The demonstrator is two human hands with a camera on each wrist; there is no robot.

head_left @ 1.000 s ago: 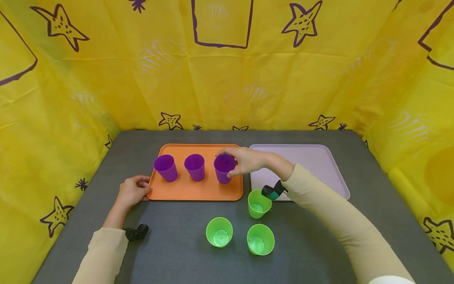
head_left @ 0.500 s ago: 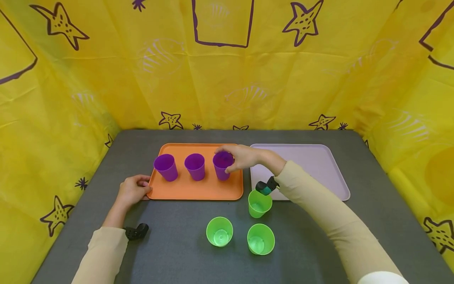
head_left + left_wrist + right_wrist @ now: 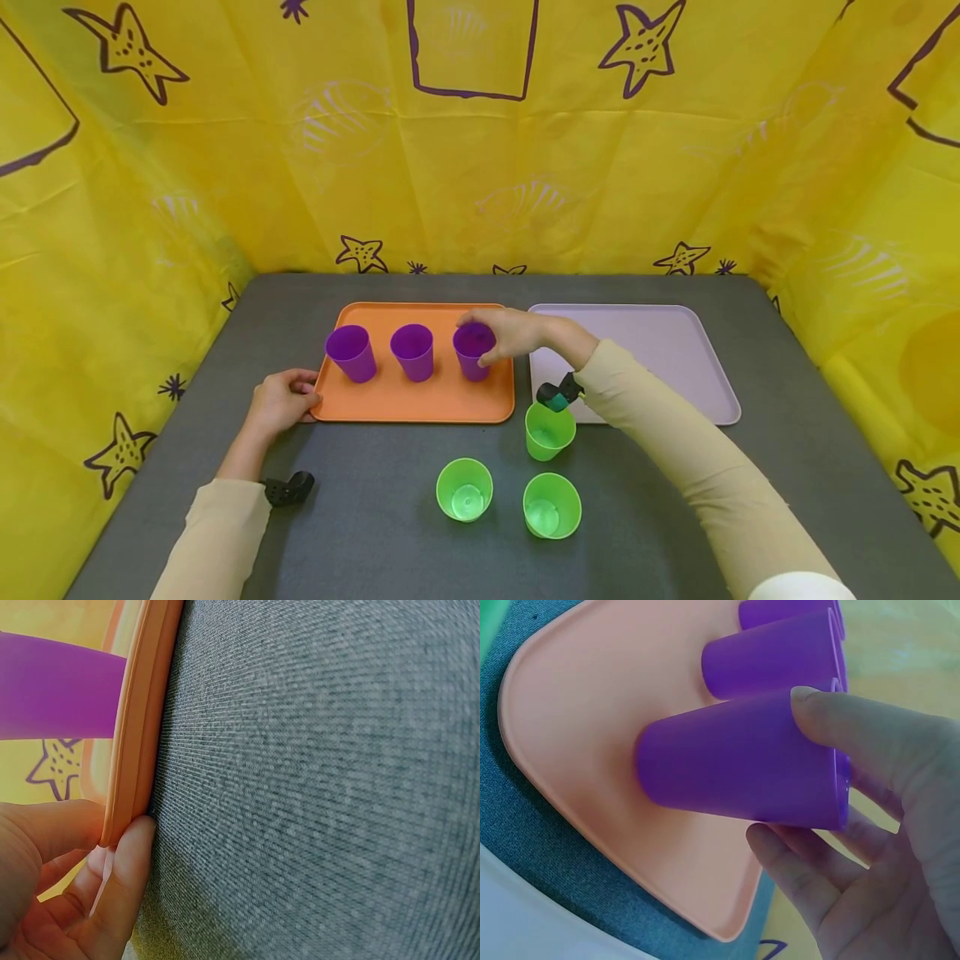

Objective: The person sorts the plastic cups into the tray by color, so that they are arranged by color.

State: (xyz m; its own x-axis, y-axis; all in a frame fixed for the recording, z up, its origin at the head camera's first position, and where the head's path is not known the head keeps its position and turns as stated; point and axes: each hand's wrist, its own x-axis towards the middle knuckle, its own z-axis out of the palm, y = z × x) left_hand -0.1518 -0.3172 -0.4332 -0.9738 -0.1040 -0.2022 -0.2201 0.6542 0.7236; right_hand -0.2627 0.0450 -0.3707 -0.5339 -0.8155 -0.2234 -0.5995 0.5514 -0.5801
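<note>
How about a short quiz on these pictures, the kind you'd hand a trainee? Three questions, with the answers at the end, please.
1. How many green cups stand on the grey table?

2. True or false: the left hand holds the lilac tray.

3. In the head view, which of the purple cups on the orange tray does the right hand grip?
A) the leftmost
B) the middle one
C) the rightmost

Key:
1. Three.
2. False; its fingers pinch the edge of the orange tray.
3. C.
</note>
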